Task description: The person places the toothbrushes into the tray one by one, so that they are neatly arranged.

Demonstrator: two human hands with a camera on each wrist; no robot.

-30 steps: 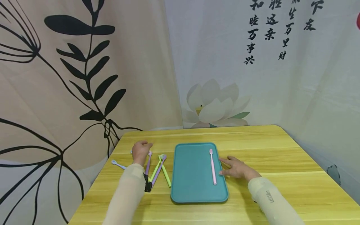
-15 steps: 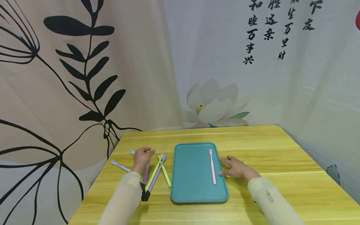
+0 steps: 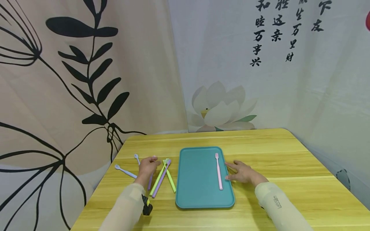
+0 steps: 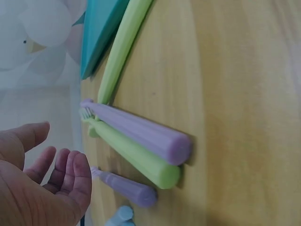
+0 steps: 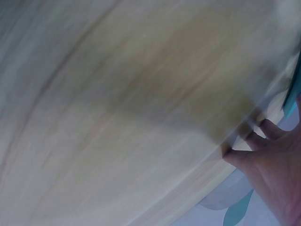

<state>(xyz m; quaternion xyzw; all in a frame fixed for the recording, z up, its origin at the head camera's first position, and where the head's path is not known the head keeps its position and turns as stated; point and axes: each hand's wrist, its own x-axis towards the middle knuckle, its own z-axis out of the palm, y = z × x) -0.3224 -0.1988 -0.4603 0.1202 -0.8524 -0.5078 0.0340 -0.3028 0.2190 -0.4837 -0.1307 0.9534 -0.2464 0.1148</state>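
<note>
In the head view my left hand (image 3: 147, 168) hovers over a loose pile of toothbrushes on the left side of the table. Its fingers are loosely bent and hold nothing, with the thumb apart in the left wrist view. Beside it lie a purple toothbrush (image 4: 141, 132) and a green toothbrush (image 4: 136, 153) side by side, another green toothbrush (image 3: 171, 181), and a second purple toothbrush (image 4: 127, 188), partly hidden by the hand. My right hand (image 3: 242, 172) has its fingers spread at the right rim of a teal tray (image 3: 196, 179). A pink toothbrush (image 3: 218, 173) lies in that tray.
Left of my left hand lie a blue toothbrush (image 3: 125, 171) and a second blue toothbrush (image 3: 137, 157), partly covered by the hand. The wooden table (image 3: 271, 154) extends right of the tray. A printed curtain (image 3: 144, 64) hangs behind the table's back edge.
My left hand has drawn back toward the near side and slightly right, low over the toothbrushes, uncovering more of the blue ones. The right hand and the tray have stayed put.
</note>
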